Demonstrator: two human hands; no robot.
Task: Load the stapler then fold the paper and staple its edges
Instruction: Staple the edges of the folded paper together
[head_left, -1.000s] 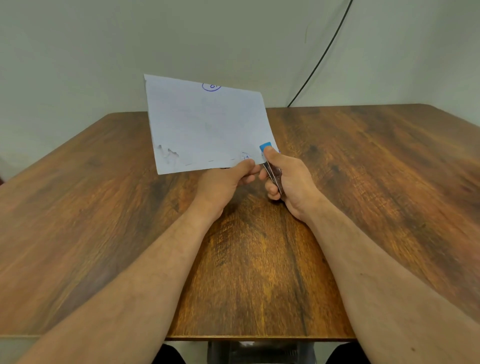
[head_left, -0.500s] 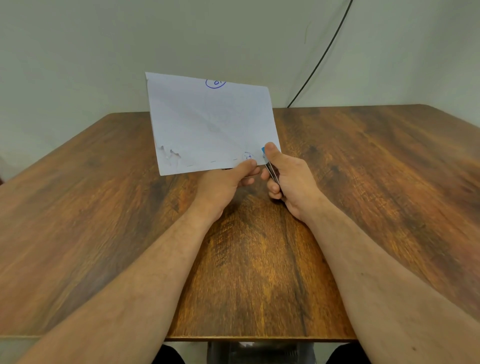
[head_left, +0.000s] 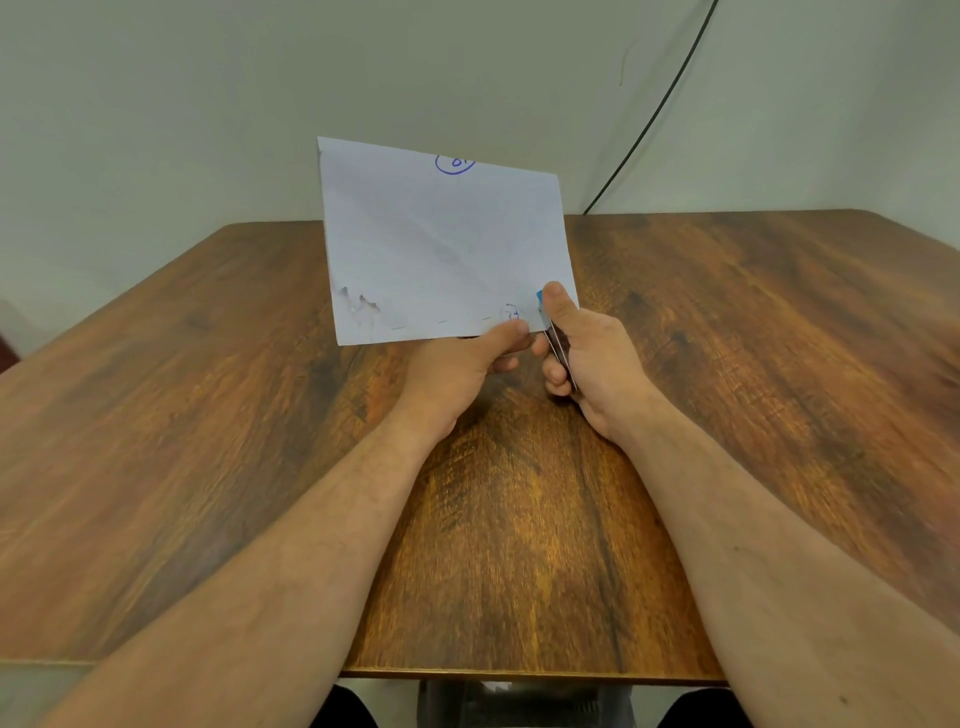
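A folded white paper (head_left: 441, 244) with blue pen marks stands upright above the wooden table (head_left: 208, 441). My left hand (head_left: 462, 369) pinches its lower edge near the right corner. My right hand (head_left: 587, 358) grips a small stapler (head_left: 558, 348) with a blue tip and metal body, thumb pressed on top. The stapler's jaws sit over the paper's lower right corner. Several staples show along the bottom edge, and the lower left corner is torn. Most of the stapler is hidden inside my fist.
A black cable (head_left: 660, 104) runs down the pale wall to the table's back edge. The table's front edge (head_left: 519, 673) lies close below my forearms.
The paper has tilted up and shifted slightly right. My right thumb has pressed down on the stapler, so less of its blue tip shows.
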